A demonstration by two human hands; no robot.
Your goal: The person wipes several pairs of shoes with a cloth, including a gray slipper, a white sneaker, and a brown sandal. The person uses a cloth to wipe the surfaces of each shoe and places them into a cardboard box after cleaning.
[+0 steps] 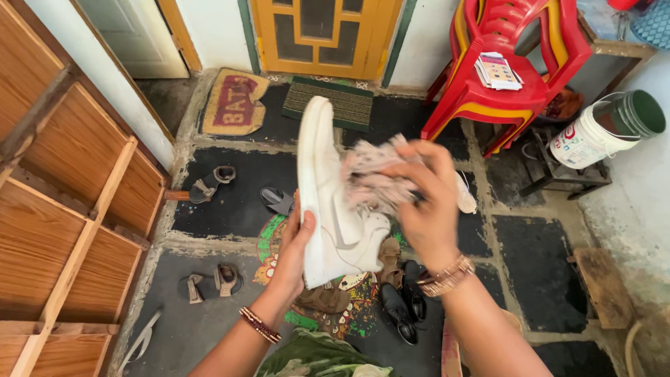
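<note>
Shoe (328,195), white, held up above the floor (537,265) in the middle of the view, toe pointing up toward the yellow door (324,31), sole facing left. Left hand (293,255) wrapped around the heel end from below, thumb pressed on the side, beaded bracelet (259,324) at the wrist. Right hand (426,202) closed around a bunched pinkish cloth (373,178), pressed against the side of the shoe, gold bangles (447,276) at the wrist. Below, on the dark patterned floor, scattered footwear: brown sandals (213,183) to the left near a wooden shelf unit (63,209), another pair of sandals (213,281) closer in, 2 black dress shoes (405,304) just under the right wrist. Red plastic chairs (509,77) stacked at the upper right, a small stack of cards (497,71) on the seat. White bucket (593,132) with a dark green rim tilted on a low stand beside the chairs. Doormats (335,103) before the door.
</note>
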